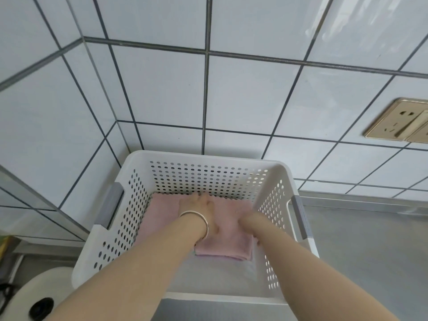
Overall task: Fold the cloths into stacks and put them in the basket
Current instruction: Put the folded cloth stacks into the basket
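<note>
1. Left hand laid flat, fingers stretched forward, palm down on the pink cloths inside the basket; grasping nothing, only pressing.
2. Silver bangle around the left wrist, just behind the hand.
3. Right hand at the right part of the same cloths, blurred and mostly hidden by its own forearm; cannot tell whether spread or pinching the fabric.
4. Pink cloths folded into a flat stack, lying on the basket floor towards the far wall, reaching the far left corner; several layered edges showing at the near right corner, with a thin greenish edge peeking out at the near left.
5. Near part of the basket floor bare.
6. Basket white, rectangular, walls perforated with round holes; grey handle on the left rim and another on the right rim.
7. Basket standing on a grey metal worktop, pushed close to the corner of a white tiled wall with dark grout.
8. Gold-coloured socket plate on the wall to the right, well apart from the basket.
9. White rounded object with a dark round spot at lower left, beside the basket; kind unclear.
</note>
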A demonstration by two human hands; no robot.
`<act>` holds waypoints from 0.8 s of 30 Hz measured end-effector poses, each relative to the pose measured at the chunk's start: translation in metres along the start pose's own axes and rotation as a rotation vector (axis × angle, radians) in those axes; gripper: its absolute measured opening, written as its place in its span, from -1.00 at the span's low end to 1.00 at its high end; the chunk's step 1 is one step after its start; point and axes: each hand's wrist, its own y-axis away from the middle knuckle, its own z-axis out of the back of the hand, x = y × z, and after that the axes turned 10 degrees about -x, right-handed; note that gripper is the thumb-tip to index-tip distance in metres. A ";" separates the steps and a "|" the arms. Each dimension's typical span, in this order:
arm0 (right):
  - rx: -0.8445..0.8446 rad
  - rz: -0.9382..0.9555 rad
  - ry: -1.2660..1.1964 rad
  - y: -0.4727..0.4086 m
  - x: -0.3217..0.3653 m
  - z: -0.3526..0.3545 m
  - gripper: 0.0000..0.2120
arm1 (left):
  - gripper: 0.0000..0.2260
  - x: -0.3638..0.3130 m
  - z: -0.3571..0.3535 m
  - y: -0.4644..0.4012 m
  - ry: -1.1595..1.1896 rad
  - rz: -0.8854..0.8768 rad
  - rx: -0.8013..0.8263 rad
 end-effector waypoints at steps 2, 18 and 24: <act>-0.228 0.077 0.067 0.006 0.004 0.002 -0.69 | -0.31 0.001 -0.002 0.005 -0.094 -0.104 0.127; -0.165 0.505 0.896 -0.018 -0.016 -0.041 -0.11 | -0.03 0.014 -0.052 -0.010 -0.164 -0.175 0.223; -0.026 0.417 0.655 -0.001 -0.014 -0.056 0.12 | -0.02 0.014 -0.053 -0.007 -0.170 -0.195 0.233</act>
